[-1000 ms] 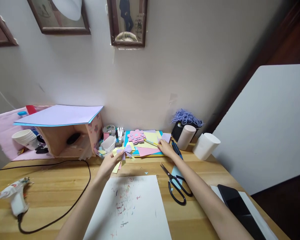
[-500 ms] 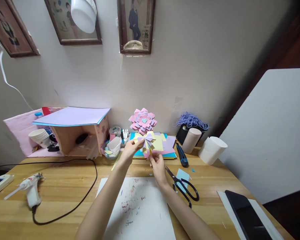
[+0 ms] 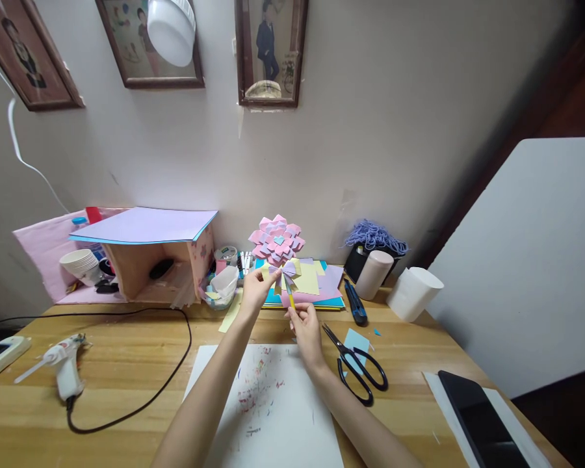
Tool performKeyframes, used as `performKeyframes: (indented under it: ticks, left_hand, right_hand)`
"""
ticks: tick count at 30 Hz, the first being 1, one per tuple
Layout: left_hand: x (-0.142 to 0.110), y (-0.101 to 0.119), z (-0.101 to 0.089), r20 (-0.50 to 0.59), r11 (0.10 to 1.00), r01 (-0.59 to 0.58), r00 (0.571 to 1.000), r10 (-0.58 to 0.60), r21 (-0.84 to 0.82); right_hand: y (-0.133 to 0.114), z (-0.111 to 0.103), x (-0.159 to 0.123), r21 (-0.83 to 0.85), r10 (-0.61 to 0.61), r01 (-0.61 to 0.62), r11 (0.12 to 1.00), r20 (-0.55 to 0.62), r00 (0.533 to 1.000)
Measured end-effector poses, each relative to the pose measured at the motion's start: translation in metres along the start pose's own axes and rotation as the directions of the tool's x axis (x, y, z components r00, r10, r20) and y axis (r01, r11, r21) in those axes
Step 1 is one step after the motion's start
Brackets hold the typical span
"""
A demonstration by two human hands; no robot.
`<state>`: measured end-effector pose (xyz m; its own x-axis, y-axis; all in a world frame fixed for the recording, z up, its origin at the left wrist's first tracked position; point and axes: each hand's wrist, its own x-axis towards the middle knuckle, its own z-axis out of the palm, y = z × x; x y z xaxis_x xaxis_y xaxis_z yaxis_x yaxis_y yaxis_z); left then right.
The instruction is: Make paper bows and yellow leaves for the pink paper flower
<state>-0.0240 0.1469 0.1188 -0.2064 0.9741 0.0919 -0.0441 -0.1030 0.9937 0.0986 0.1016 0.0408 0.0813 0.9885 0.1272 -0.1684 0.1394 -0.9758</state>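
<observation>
Pink-and-lavender flower (image 3: 277, 240), purple yarn (image 3: 376, 235), yellow pencil (image 3: 291, 299), black-handled scissors (image 3: 355, 368)

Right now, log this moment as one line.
left hand: holds paper bow | right hand: holds yellow stick | above bow in view: pink flower | on table: black scissors, white sheet

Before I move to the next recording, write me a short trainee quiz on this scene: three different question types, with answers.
1. True or false: the scissors lie partly over light-blue paper.

2. What does the left hand pinch?
A) the glue gun
B) the paper bow
C) the box cutter

3. Fill in the colour: the right hand holds the ____ end of a slim stick.

Key: 1 true; 2 B; 3 yellow.
</observation>
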Motion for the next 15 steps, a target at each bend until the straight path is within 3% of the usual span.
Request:
performKeyframes:
  ticks: [8,13,15]
  left_hand:
    - [-0.002,-0.001,0.013,0.102,0.999,-0.02,0.995,0.023,-0.029]
    - [0.008,-0.018,0.012,0.245,0.992,0.095,0.967,-0.072,-0.084]
    - [0.021,-0.03,0.008,0.255,0.984,0.158,0.958,-0.131,-0.085]
  right_hand:
    - [0.005,-0.018,0.006,-0.01,-0.004,0.003,1.0,-0.055,0.998]
    - [0.008,-0.057,0.023,0.013,-0.005,0.007,1.0,-0.17,0.985]
    - [0.005,-0.077,0.03,0.019,-0.015,0.02,1.0,-0.218,0.976]
